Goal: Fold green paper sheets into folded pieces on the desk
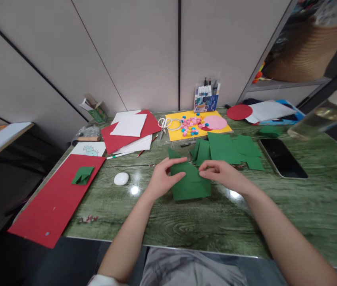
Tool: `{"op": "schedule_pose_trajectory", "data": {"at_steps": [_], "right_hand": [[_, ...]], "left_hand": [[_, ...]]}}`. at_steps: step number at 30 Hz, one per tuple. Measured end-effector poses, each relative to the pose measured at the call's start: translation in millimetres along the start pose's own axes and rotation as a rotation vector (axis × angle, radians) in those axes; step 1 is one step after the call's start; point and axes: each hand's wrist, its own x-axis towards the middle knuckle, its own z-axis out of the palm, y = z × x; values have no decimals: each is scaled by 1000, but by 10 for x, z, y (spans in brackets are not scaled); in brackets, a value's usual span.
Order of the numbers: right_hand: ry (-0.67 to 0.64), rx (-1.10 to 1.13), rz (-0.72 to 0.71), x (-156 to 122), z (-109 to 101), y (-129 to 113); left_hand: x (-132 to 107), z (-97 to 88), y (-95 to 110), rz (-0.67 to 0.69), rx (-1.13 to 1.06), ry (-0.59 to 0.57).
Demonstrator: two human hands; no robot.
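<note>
- Head view, the hands: a folded dark green paper sheet with a pointed top [190, 184] is grasped from both sides; the left hand [164, 178] is closed on its left slanted edge, thumb over the paper and fingers curled beside it; the right hand [222, 174] is pinched on its right edge, with thumb and forefinger brought together at the fold.
- Head view, the place of the sheet: it is laid flat on the green wood-grain table [305, 206], directly in front of the person and between the two hands; its long axis is run from the near edge away from the body, with the pointed tip turned far and slightly left; both hands are in contact, the left one being set nearer the tip and the right one at the middle of the opposite side.
- Head view, the surroundings: a heap of cut green paper pieces [230, 149] is spread just beyond the right hand; a black phone [283, 158] is placed to the right of that heap; a white oval pebble-like object [121, 178] is seen left of the left hand; a large red paper sheet [58, 198] is laid at the table's left corner, with a small folded green paper [82, 175] resting on it; a yellow sheet [174, 133] strewn with pink and blue beads is set further back.
</note>
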Motion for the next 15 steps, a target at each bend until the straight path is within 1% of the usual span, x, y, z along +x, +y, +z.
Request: {"op": "schedule_pose_trajectory", "data": {"at_steps": [4, 6, 9, 13, 15], "right_hand": [[29, 14, -2, 5, 64, -11], [48, 22, -1, 12, 92, -6], [63, 18, 6, 24, 111, 9], [61, 15, 13, 31, 97, 27], [54, 11, 17, 27, 87, 32]], "left_hand": [[-23, 78, 37, 43, -35, -150], [-29, 111, 52, 52, -53, -190], [-33, 129, 61, 34, -90, -201], [-31, 103, 55, 9, -92, -225], [-21, 73, 43, -11, -73, -197]]}}
